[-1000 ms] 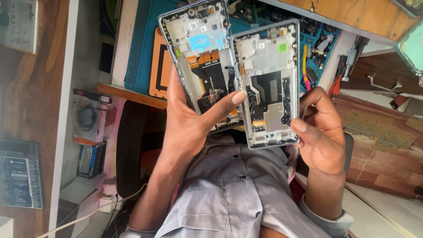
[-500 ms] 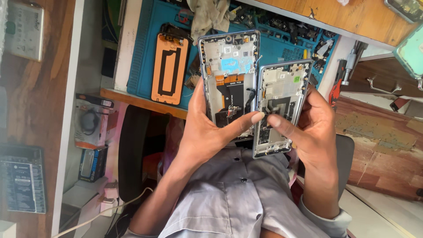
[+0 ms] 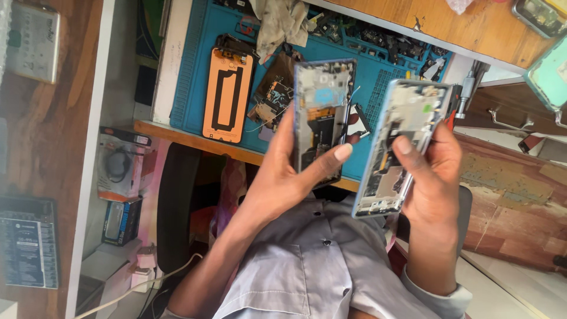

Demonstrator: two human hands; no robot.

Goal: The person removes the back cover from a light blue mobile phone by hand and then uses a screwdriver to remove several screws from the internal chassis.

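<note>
My left hand (image 3: 283,177) grips an opened phone frame (image 3: 322,112), its bare inner side with boards and a blue patch facing me, thumb across its lower part. My right hand (image 3: 434,171) holds a second opened phone frame (image 3: 398,142) with a light blue rim, tilted to the right, thumb pressed on its middle. The two frames are apart, side by side above my grey shirt. Both are held over the near edge of a blue work mat (image 3: 195,77).
On the mat lie an orange phone back panel (image 3: 227,97), a loose circuit part (image 3: 273,94), a crumpled cloth (image 3: 283,23) and several small parts. A white shelf wall (image 3: 88,177) stands at the left with boxes (image 3: 121,171). A teal phone (image 3: 549,74) lies at the far right.
Both hands have moved lower in view and the two frames have drawn apart. The right frame has tilted further, and more of the blue mat shows behind them.
</note>
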